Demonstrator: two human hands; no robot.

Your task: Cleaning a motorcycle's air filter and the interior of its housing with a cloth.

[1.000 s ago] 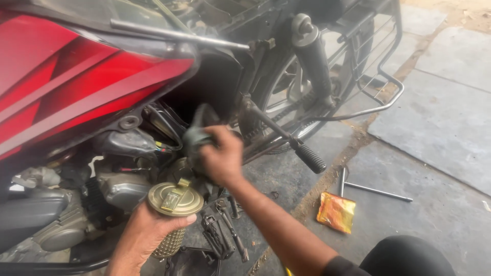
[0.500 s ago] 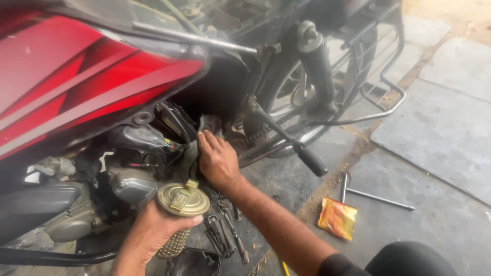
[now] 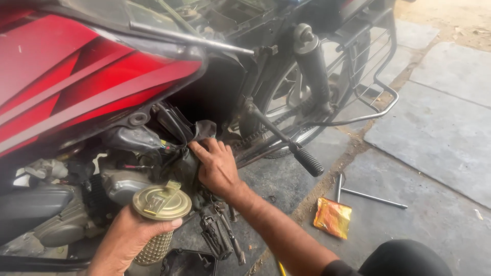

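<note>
The right hand (image 3: 217,166) has dropped from the dark rubber part it gripped a second ago and now lies lower against the engine side, fingers spread fairly wide and flat, holding nothing, fingertips touching a dark cloth (image 3: 203,130) tucked under the frame. The left hand (image 3: 125,237) has barely shifted: it's wrapped around the brass-coloured cylindrical filter (image 3: 159,212), fingers closed on its mesh body, round cap up, low beside the engine casing (image 3: 120,184).

The ground is grey stone slabs (image 3: 440,138) with sandy, dirty joints, outdoors by the look of the bare earth at top right. One red motorcycle (image 3: 92,87) fills the left. One kick-lever with rubber grip (image 3: 307,161) juts out. One L-shaped metal rod (image 3: 368,197) lies on the slabs, one crumpled orange wrapper (image 3: 332,217) just beside it. A few dark tools (image 3: 220,235) sit under the right forearm; exact count unclear.
</note>
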